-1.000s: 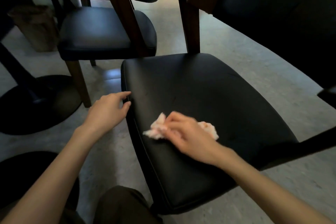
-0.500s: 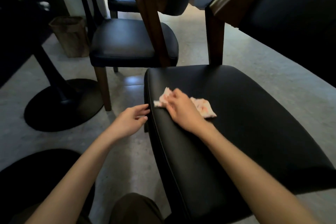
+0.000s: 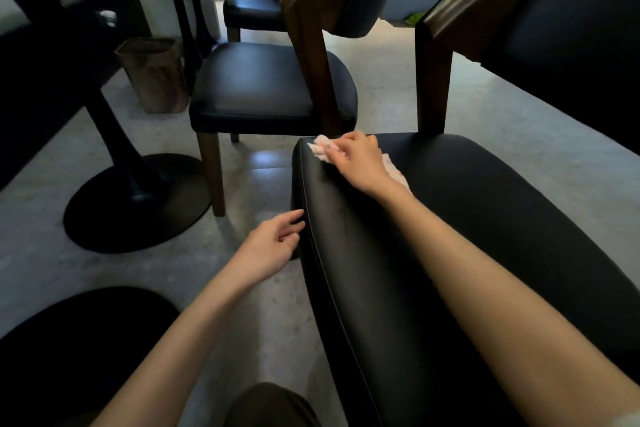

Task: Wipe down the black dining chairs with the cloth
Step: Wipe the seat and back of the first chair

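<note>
While the right hand (image 3: 356, 163) pinches the cloth (image 3: 322, 149) at the near seat (image 3: 467, 218)'s 11 o'clock corner and the left hand (image 3: 270, 246) lies slack-fingered against its 9 o'clock edge, this seat seems partly wiped, the neighbouring chair (image 3: 263, 87) likely undone.

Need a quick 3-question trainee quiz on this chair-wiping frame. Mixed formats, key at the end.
1. True or false: the left hand holds the cloth.
2. Where on the near seat does the cloth lie? A) far left corner B) near right corner C) centre
3. Fill in: the brown bin stands on the floor to the ___ of the second chair.
Key: 1 false; 2 A; 3 left.
</note>
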